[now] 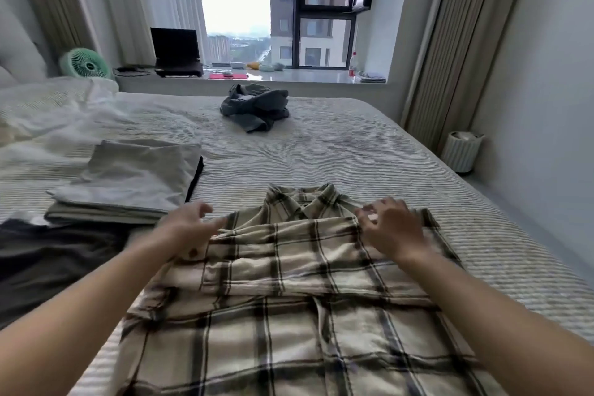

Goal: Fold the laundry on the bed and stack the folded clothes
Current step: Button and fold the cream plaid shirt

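A beige plaid shirt [289, 292] lies flat on the bed [353, 151], collar away from me, with a sleeve folded across its chest. My left hand [186, 228] hovers at the shirt's left shoulder, fingers apart, holding nothing that I can see. My right hand [389, 228] rests over the right shoulder with curled fingers touching the folded sleeve edge. A stack of folded grey and white clothes [128, 183] sits to the left. A crumpled grey-blue garment [255, 108] lies unfolded at the far side of the bed.
A dark garment [48, 260] lies flat at the left, below the stack. A rumpled white duvet [64, 112] covers the far left. A green fan [86, 63], laptop [176, 53] and bottle [353, 64] stand on the windowsill. A white bin [461, 154] stands on the floor at the right.
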